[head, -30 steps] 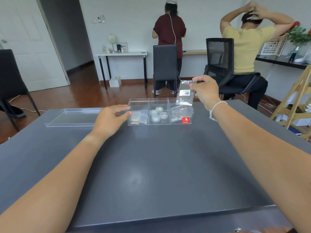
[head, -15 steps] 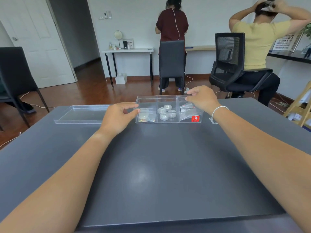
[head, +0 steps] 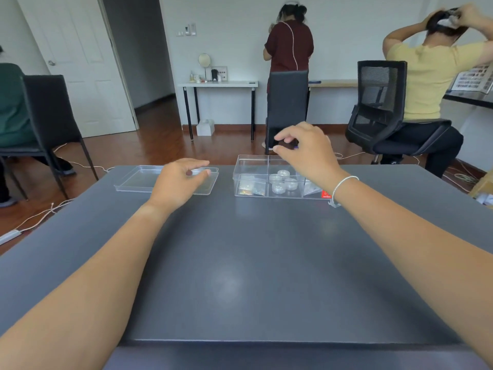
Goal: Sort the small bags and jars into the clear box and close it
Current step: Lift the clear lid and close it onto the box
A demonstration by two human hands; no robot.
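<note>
A clear box (head: 250, 166) with three compartments stands at the far side of the dark table (head: 256, 263). Its left compartment holds small bags (head: 249, 190), the middle one several small round jars (head: 282, 180), the right one clear bags with a red label (head: 316, 190). My right hand (head: 306, 153) hovers above the box, fingers loosely curled, holding nothing. The clear lid (head: 138, 180) lies flat to the left of the box. My left hand (head: 181, 182) is over the lid's right part, fingers relaxed; contact with the lid is unclear.
Beyond the table, a person stands at a white desk (head: 218, 84) and another sits on a black mesh chair (head: 378, 102). A dark chair (head: 50, 113) stands at the left. Cables run over the wooden floor.
My right hand put the clear bag into the right compartment, let it go and rose above the box. My left hand left the box's left end and moved over the lid.
</note>
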